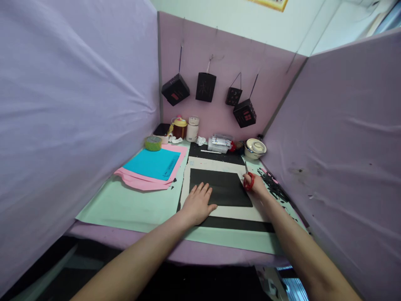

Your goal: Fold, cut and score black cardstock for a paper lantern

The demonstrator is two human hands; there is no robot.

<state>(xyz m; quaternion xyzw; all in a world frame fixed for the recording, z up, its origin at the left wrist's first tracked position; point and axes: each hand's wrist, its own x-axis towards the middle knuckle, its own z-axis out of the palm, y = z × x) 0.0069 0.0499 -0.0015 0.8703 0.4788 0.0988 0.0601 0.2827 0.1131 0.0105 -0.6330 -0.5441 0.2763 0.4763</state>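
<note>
A rectangular sheet of black paper (224,187) lay flat on a larger cream-white sheet (200,167), which in turn rested on a dark mat (238,225) in the middle of the pale green table cover (125,205). The left hand (198,203) was spread open, palm down, its fingers pressing on the near left corner of the black sheet and the cream margin beside it. The right hand (255,184) was closed around the red handles of a pair of scissors (248,180) at the right edge of the black sheet; the blades were hard to make out, so whether they touched the paper could not be told. Just to the right of that hand a scatter of black paper scraps (274,186) lay along the purple fabric partition (344,146). To the left, well apart from the hands, a turquoise sheet (153,163) sat on top of a stack of pink paper (140,182), with a roll of green tape (153,143) behind it. Along the back stood a yellow-lidded jar (179,127), a small white bottle (192,128), a clear pack of markers (219,144) and a round white tin (255,148). Four small black paper lanterns (206,87) hung on strings from the pink back wall (225,54).
</note>
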